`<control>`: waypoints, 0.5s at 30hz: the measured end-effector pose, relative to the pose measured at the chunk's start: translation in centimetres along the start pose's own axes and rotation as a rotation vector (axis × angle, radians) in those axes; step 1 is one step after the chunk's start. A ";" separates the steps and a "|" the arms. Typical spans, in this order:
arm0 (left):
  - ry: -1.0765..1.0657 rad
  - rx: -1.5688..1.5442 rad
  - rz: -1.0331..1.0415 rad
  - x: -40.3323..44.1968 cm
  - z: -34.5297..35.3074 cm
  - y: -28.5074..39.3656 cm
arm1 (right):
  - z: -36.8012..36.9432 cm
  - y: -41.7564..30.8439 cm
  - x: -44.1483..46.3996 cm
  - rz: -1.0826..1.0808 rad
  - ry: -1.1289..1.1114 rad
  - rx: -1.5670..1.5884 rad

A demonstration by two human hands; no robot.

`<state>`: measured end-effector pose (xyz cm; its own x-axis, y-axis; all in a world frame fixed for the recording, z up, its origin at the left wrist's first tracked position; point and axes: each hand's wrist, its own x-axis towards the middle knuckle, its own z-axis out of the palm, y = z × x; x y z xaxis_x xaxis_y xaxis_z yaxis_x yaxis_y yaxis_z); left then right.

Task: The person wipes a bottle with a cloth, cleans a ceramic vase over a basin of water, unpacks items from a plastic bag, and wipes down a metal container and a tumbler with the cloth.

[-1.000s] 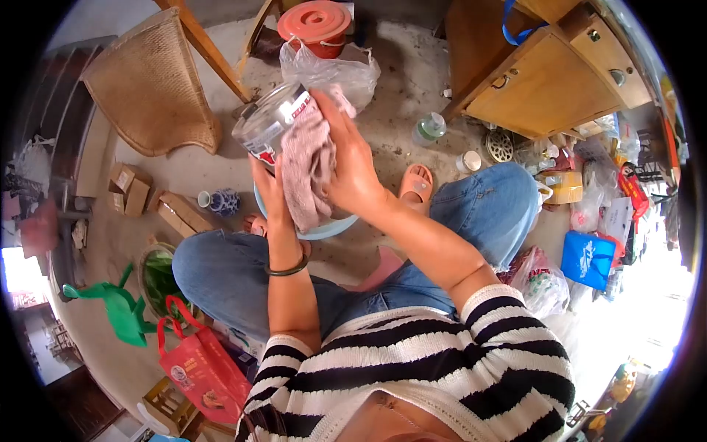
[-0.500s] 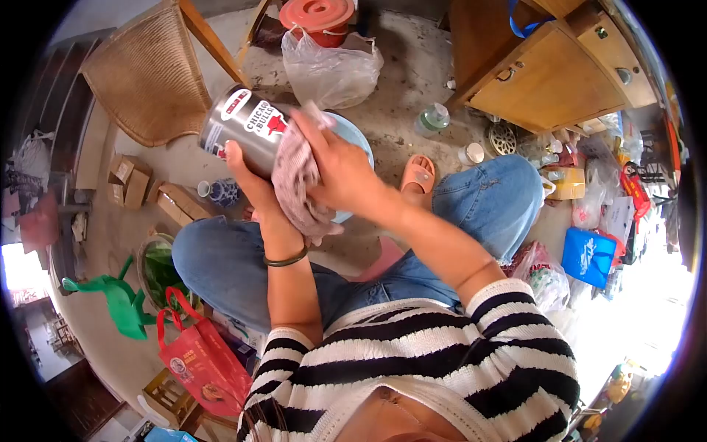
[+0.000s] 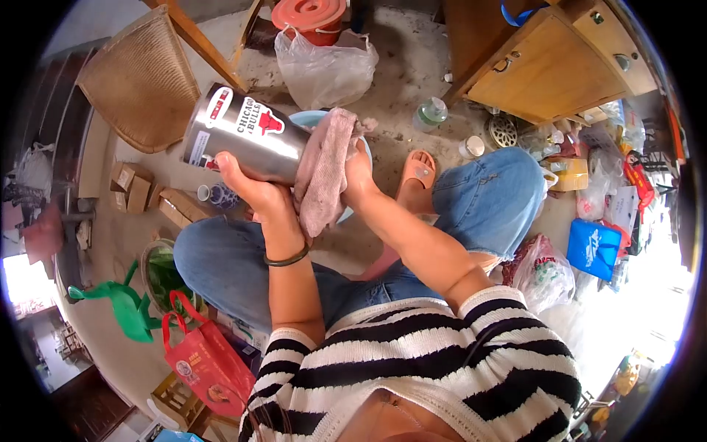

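Note:
A large steel tumbler with "Chicago Bulls" stickers lies tilted in the air, its far end pointing up and left. My left hand is closed around its underside, thumb along the near side. My right hand grips a greyish-pink cloth bunched over the tumbler's right end. That end and most of the right fingers are hidden by the cloth. Behind and below them, a light-blue basin on the floor is partly covered.
A wicker chair stands at upper left, a plastic bag and red bucket at the top. A wooden cabinet is at upper right, with a bottle near it. A red tote bag sits at lower left.
The tumbler has tilted flatter and shifted slightly left. My right hand with the cloth has moved from the tumbler's upper side to its right end.

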<state>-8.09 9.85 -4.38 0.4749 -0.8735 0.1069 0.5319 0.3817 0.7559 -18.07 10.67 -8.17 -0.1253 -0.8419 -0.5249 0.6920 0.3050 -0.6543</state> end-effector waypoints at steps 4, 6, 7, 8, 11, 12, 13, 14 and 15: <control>0.090 -0.039 0.056 0.6 0.2 -0.3 | -1.8 2.1 2.8 -0.330 -0.085 -0.406; 0.116 -0.104 0.047 0.9 0.4 -0.1 | -0.6 0.2 -0.8 -0.101 0.006 -0.123; 0.128 -0.134 0.040 1.0 0.5 0.1 | 0.5 0.3 0.2 0.232 0.366 -0.261; 0.142 -0.166 0.035 1.2 0.5 0.2 | 2.1 0.4 1.6 0.569 0.721 -0.394; 0.172 -0.198 0.038 2.5 -0.2 0.7 | 1.2 1.9 -1.7 0.282 0.592 -0.626; 0.186 -0.197 0.040 2.8 -0.5 0.9 | -1.7 3.6 -3.0 -0.573 0.043 -0.560; 0.166 -0.235 0.025 3.0 -1.0 1.0 | -2.7 3.2 -3.1 -0.775 -0.127 -0.567; 0.180 -0.223 0.017 2.8 -1.3 1.0 | -3.4 2.4 -2.9 -0.848 -0.225 -0.587; 0.190 -0.213 0.008 2.6 -1.0 1.2 | -3.9 1.5 -2.5 -0.891 -0.277 -0.619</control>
<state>-5.51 8.32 -3.90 0.5917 -0.8058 -0.0255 0.6535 0.4608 0.6004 -19.44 14.97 -9.94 -0.1833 -0.9168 0.3548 -0.0485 -0.3521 -0.9347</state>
